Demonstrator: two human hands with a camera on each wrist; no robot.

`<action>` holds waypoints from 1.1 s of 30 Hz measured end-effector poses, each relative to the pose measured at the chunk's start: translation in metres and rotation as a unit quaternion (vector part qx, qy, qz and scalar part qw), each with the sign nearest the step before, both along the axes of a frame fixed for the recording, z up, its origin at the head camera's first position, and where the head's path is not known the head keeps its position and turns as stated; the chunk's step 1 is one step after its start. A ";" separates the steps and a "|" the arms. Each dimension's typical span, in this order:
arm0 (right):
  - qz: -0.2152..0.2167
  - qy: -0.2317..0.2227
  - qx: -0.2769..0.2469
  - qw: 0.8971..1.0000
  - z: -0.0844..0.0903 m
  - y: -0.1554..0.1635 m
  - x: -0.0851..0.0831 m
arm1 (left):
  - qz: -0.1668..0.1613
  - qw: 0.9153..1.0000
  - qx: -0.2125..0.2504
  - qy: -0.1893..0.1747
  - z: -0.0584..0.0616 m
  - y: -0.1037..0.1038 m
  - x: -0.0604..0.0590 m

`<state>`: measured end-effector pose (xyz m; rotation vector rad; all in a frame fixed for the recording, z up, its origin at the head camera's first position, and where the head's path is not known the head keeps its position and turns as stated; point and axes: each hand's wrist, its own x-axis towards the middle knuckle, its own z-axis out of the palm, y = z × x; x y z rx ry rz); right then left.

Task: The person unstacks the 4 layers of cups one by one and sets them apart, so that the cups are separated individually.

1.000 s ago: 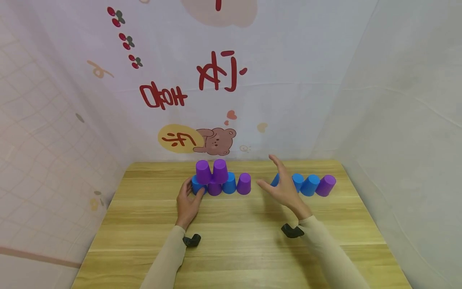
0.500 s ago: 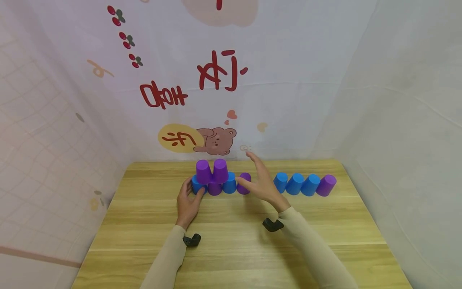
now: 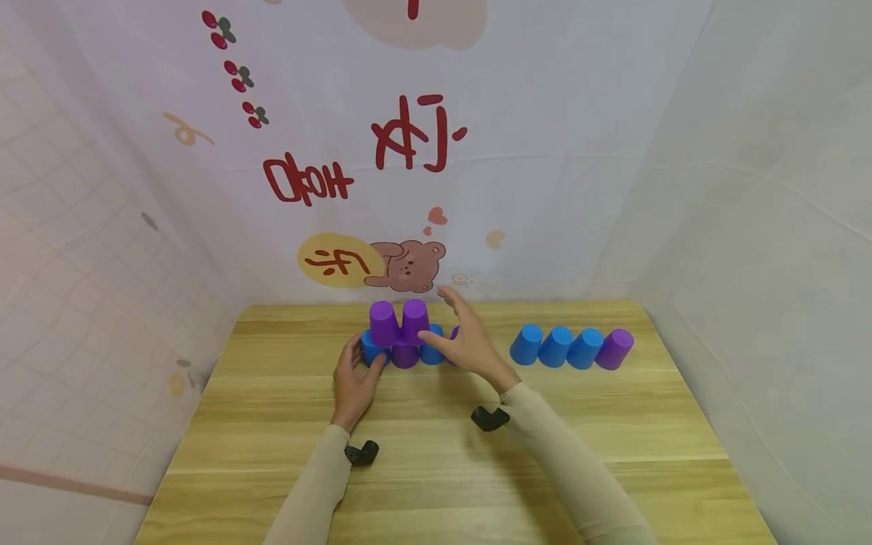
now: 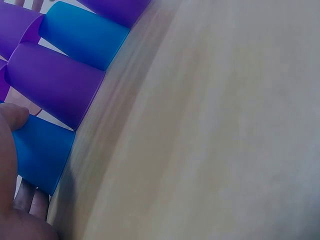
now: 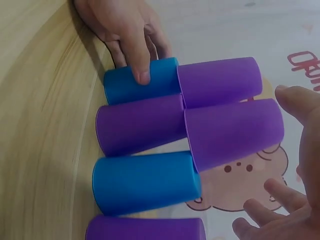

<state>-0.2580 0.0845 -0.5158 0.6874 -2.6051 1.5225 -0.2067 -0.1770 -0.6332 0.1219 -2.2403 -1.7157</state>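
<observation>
A stack of upturned cups stands at the back of the wooden table (image 3: 436,469): a bottom row of blue, purple, blue and purple, with two purple cups (image 3: 399,322) on top. My left hand (image 3: 356,371) grips the leftmost blue cup (image 3: 371,352) (image 5: 142,82) (image 4: 42,150), thumb in front and fingers behind. My right hand (image 3: 465,342) (image 5: 310,150) is open with spread fingers at the stack's right end. It covers most of the end purple cup, and I cannot tell if it touches it. The top purple cups (image 5: 225,107) lie close to its thumb.
A separate row of three blue cups (image 3: 555,347) and one purple cup (image 3: 615,348) stands to the right near the table's back edge. Printed cloth walls close in the back and both sides. Black wrist mounts (image 3: 361,453) (image 3: 489,418) sit under my forearms.
My right hand has moved left, from beside the right-hand row of cups over to the right end of the stack. My left hand and all cups have stayed put.
</observation>
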 end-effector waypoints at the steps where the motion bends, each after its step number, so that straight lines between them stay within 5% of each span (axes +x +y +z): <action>1: 0.002 0.000 -0.004 1.000 -0.001 -0.002 -0.001 | 0.000 1.000 0.001 0.000 0.000 0.000 0.000; 33: 0.014 -0.028 -0.046 0.998 -0.009 -0.032 -0.009 | -0.006 1.000 0.001 -0.007 0.001 -0.001 0.001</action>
